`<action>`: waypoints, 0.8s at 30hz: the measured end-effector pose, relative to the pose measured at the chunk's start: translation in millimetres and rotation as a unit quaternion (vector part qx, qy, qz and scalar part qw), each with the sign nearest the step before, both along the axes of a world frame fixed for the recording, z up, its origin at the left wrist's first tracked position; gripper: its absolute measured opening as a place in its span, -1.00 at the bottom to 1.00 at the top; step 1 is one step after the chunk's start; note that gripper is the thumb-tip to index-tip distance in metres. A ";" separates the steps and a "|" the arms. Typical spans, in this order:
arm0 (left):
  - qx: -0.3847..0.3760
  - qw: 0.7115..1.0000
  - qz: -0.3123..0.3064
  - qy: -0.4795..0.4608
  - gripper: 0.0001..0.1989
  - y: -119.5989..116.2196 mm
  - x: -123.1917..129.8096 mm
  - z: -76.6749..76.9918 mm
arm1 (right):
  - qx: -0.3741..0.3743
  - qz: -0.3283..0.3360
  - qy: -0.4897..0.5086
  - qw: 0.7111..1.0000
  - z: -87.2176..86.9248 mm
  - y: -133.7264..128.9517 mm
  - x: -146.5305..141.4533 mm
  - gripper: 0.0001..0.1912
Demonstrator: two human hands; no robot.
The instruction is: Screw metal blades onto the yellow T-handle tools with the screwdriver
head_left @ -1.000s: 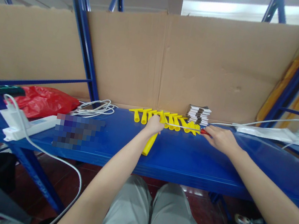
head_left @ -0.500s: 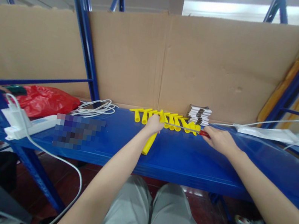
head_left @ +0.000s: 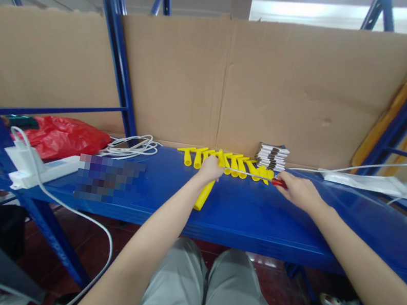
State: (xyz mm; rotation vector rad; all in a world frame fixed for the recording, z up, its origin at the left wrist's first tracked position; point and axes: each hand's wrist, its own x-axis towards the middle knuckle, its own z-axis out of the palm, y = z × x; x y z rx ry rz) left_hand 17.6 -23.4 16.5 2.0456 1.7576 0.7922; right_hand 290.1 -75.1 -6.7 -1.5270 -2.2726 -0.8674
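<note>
My left hand [head_left: 209,169] is closed round a yellow T-shaped piece [head_left: 203,196], whose thick tube slants down toward me. My right hand [head_left: 294,189] grips the red handle of a screwdriver [head_left: 279,183]. The thin metal shaft points left across to the top of the held piece, by my left fingers; whether its tip is inside the piece is too small to tell. Behind both hands lies a row of several similar yellow pieces [head_left: 188,158] on the blue shelf [head_left: 256,211]. A stack of white and dark packets [head_left: 272,156] stands behind the row's right end.
At the left are a red plastic bag [head_left: 67,137], coiled white cable [head_left: 136,146] and a white power strip [head_left: 48,171]. Cardboard [head_left: 277,87] closes off the back. Another white strip [head_left: 366,182] lies at the right. A person's hand shows at the far left edge.
Both my hands keep nearly the same pose, with the piece and screwdriver still held. The view has shifted very slightly. At the far left edge, the other person's arm has moved.
</note>
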 end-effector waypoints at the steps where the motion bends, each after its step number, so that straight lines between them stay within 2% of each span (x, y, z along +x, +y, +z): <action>1: -0.003 1.000 -0.002 0.001 -0.88 0.1 -0.1 0.0 | 0.005 0.004 -0.002 1.000 0.1 -0.3 0.2 -0.80; 4: -0.006 1.000 -0.002 0.014 -0.87 1.0 -0.4 -0.2 | 0.009 0.005 -0.005 1.000 0.9 -1.9 -1.1 -0.74; 9: -0.004 1.000 -0.005 0.026 -0.84 1.9 -0.9 0.0 | -0.027 -0.007 -0.011 1.000 1.7 -2.8 -6.8 -0.66; 16: -0.008 1.000 -0.001 0.010 -0.86 -0.4 -0.2 0.5 | -0.049 -0.053 -0.006 0.997 0.5 -1.0 -6.0 -0.73; 19: -0.011 1.000 0.001 0.004 -0.85 0.5 -0.2 -0.5 | -0.032 -0.034 -0.013 0.999 0.2 -1.1 -4.2 -0.75; 24: -0.005 1.000 -0.008 0.022 -0.84 2.7 -0.9 -1.3 | -0.025 -0.003 -0.007 1.000 -1.0 1.0 -3.5 -0.66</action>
